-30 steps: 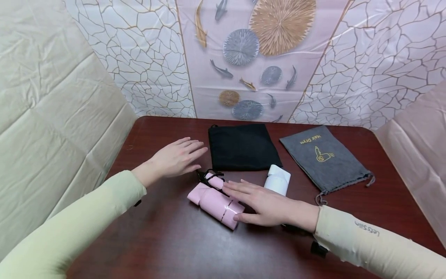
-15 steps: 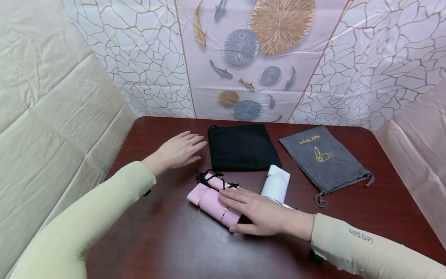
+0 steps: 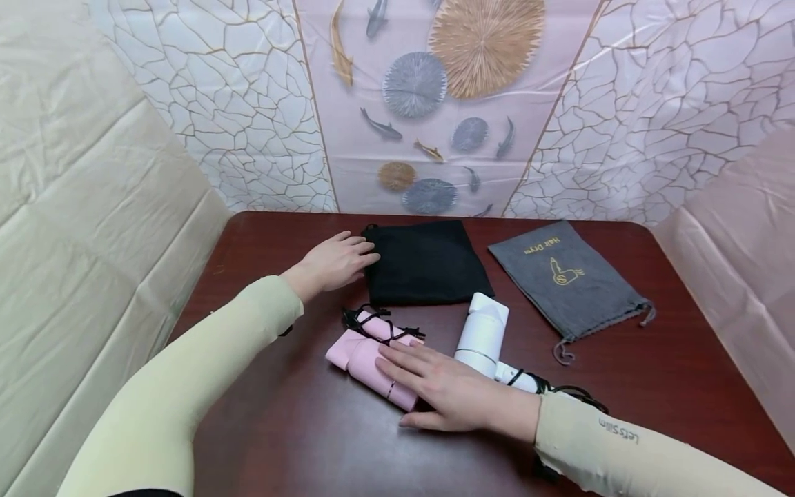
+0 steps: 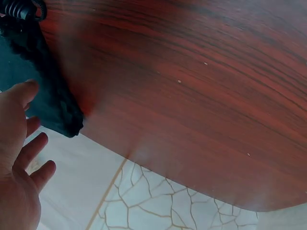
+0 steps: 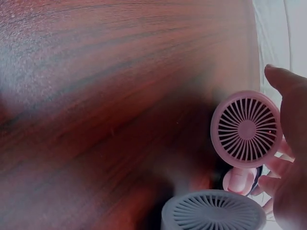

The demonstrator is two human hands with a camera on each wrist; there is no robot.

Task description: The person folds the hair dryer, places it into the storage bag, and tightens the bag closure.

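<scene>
My left hand (image 3: 335,264) reaches to the left edge of a black drawstring bag (image 3: 428,266), relaxed fingers over its border; contact is unclear. In the left wrist view those loosely bent fingers hover by the bag (image 4: 48,91) and hold nothing. My right hand (image 3: 450,390) extends nearly straight fingers over a pink hair dryer (image 3: 366,362), covering part of its rear. Whether it touches cannot be told. A black cord wraps the dryer's folded pink handle (image 3: 377,327). In the right wrist view the dryer's round rear grille (image 5: 247,129) faces the camera beside the fingers.
A white hair dryer (image 3: 481,335) lies right of the pink one, partly behind my right hand, its black cord (image 3: 580,393) by my sleeve. A grey drawstring pouch (image 3: 577,290) marked "Hair Dryer" lies at the back right. Patterned cloth (image 3: 416,166) hangs behind the table.
My left hand has moved right and slightly away from me, up to the black bag. The right hand has drawn a little toward me and left, uncovering more of the white dryer.
</scene>
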